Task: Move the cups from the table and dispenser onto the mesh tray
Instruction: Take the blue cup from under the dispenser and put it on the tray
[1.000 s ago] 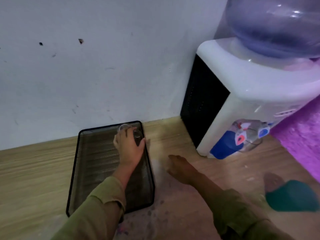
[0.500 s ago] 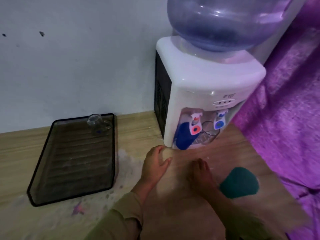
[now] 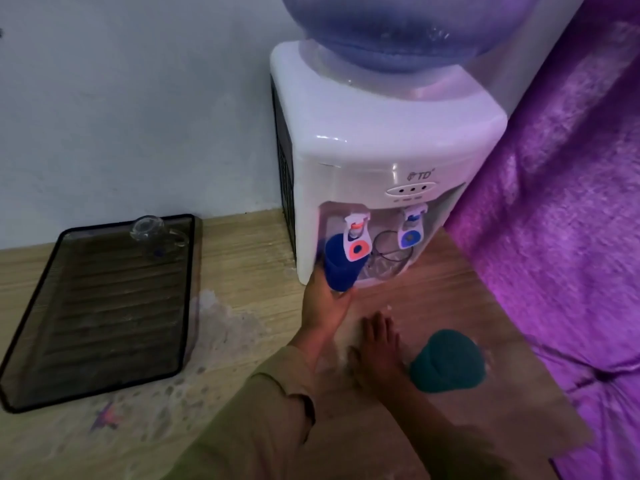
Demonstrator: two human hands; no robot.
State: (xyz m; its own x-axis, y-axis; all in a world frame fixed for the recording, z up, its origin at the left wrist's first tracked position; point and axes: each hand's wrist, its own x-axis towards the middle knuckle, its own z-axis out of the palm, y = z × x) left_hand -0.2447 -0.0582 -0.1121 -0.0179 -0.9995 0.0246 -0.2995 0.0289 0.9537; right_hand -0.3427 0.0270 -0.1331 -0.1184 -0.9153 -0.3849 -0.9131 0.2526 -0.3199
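- Left hand [image 3: 325, 304]: fingers wrapped around the lower part of the blue cup [image 3: 341, 265], which stands upright in the dispenser [image 3: 381, 150] recess, under the red-marked tap [image 3: 356, 237].
- Right hand [image 3: 379, 344]: lies flat, palm down, on the tabletop [image 3: 242, 271], fingers extended and holding nothing, just left of the teal cup [image 3: 448, 365].
- Teal cup: appears to lie on its side on the tabletop, near the purple cloth [image 3: 554, 220]; its outline is blurred.
- Glass cup [image 3: 388, 261]: a clear vessel in the recess beside the blue cup, below the blue-marked tap [image 3: 410, 232].
- Mesh tray [image 3: 34, 334]: dark, rectangular, on the tabletop well left of the dispenser; one clear glass mug [image 3: 154, 232] stands in its far right corner.
- Water bottle [image 3: 398, 29]: inverted on top of the dispenser.
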